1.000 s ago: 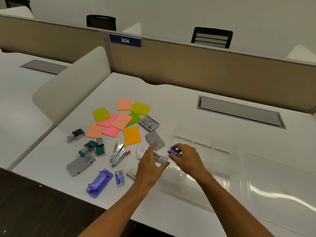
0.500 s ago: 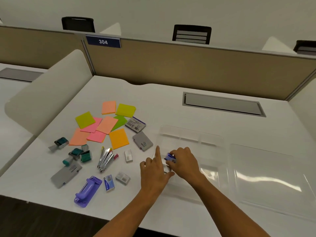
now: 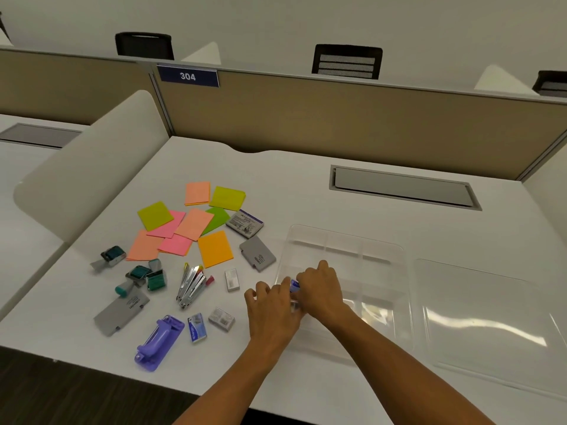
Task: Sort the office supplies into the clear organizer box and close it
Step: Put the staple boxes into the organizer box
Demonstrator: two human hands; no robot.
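Observation:
The clear organizer box (image 3: 380,250) lies open on the white desk, its lid (image 3: 491,326) flat to the right. My right hand (image 3: 322,289) holds a small blue staple box (image 3: 294,284) at the box's left edge. My left hand (image 3: 273,308) rests beside it at that edge, fingers curled; whatever it holds is hidden. Left of the box lie colored sticky notes (image 3: 193,223), a metal stapler (image 3: 191,285), a purple hole punch (image 3: 159,342), teal stamps (image 3: 144,274), grey cases (image 3: 257,257) and small staple boxes (image 3: 221,319).
A tan partition (image 3: 337,118) with a sign reading 304 backs the desk. A grey cable hatch (image 3: 402,188) sits behind the organizer. A white curved divider (image 3: 86,173) stands at the left. The desk's front edge is near my forearms.
The camera view shifted slightly. Both hands moved a little further onto the organizer's left edge, my left hand closing up against my right; the blue staple box stays in my right hand.

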